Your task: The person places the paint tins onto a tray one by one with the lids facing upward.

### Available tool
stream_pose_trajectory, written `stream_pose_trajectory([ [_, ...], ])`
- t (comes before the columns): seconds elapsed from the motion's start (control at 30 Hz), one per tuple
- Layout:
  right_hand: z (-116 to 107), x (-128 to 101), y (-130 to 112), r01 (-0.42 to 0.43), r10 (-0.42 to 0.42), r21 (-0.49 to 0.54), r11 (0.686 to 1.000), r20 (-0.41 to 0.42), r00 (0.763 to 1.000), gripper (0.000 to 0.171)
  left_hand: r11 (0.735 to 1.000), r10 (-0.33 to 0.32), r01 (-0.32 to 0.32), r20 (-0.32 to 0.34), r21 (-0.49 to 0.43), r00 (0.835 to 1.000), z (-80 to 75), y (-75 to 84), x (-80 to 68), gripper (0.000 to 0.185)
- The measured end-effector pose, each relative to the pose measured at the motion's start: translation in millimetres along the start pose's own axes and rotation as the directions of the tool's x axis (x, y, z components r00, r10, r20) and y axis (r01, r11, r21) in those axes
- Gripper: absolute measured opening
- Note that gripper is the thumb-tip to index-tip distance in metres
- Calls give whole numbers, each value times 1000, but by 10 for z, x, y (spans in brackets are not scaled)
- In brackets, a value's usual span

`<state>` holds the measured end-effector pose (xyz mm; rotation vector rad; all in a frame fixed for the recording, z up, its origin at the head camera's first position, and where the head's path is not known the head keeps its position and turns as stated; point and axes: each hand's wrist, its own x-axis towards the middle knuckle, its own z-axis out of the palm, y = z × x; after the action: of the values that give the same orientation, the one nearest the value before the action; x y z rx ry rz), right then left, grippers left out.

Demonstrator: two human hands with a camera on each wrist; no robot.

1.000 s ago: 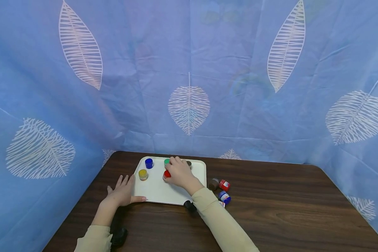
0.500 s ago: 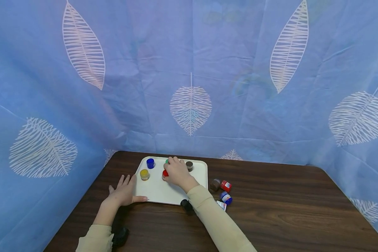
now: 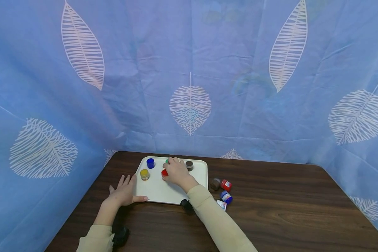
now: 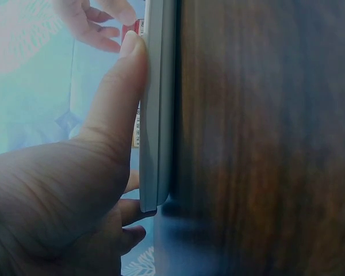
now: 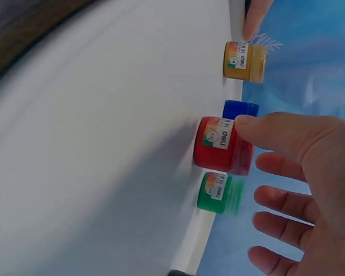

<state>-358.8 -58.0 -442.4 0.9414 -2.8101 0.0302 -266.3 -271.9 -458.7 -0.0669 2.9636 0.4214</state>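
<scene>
In the head view my left hand (image 3: 123,194) rests at the near left corner of a white tray (image 3: 157,192), fingers spread along its left edge, thumb on its front rim. Over the tray, my right hand (image 3: 177,172) reaches to a red paint jar (image 5: 215,141). The thumb touches the jar near its lid, while the other fingers, loosely bent, stand just beyond the lid. A green jar (image 5: 214,192) sits beside the red one, partly hidden by the right hand in the head view. Yellow (image 3: 144,174), blue (image 3: 150,163) and dark (image 3: 189,165) jars also stand on the tray.
Right of the tray, a brown jar (image 3: 215,184), a red jar (image 3: 226,185) and a blue jar (image 3: 226,197) lie on the dark wood table (image 3: 283,203). A white-labelled item (image 3: 221,204) lies by the right sleeve. A blue leaf-patterned cloth (image 3: 239,115) hangs behind.
The red jar under my right hand has shifted slightly left on the tray, the hand with it. More of the dark jar shows. My left hand stays at the tray's corner.
</scene>
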Motion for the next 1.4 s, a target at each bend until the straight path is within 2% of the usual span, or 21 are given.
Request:
stream_pose_trajectory([
  [0.23,-168,-205,85,-1,3,57,998,-44,999,38,1000,-6,6,-6,-24,1000,36,-1,19,127],
  [0.4,-292,-400,230,3,1,84,996,-53,999,40,1000,3,-4,-17,-22,1000,44,-25,25,126],
  [0.7,-421,-763,523,-15,32,137,991,-121,992,38,1000,8,-9,-20,-12,1000,50,-33,35,126],
  [0.93,-493,-1008,820,-28,35,60,998,-118,992,38,1000,6,-6,-16,-16,1000,36,-18,20,126],
  [1.2,-531,-1283,1215,-31,24,-34,999,-173,985,37,1000,4,-4,-19,-15,1000,19,8,15,126],
  [1.3,-507,-1347,1308,-55,49,-36,998,-146,988,36,1000,5,-5,-18,-14,1000,14,14,-6,125],
  [1.4,-456,-1398,1364,-75,71,-52,996,-80,994,37,1000,8,-8,-17,-9,1000,17,20,-28,124],
])
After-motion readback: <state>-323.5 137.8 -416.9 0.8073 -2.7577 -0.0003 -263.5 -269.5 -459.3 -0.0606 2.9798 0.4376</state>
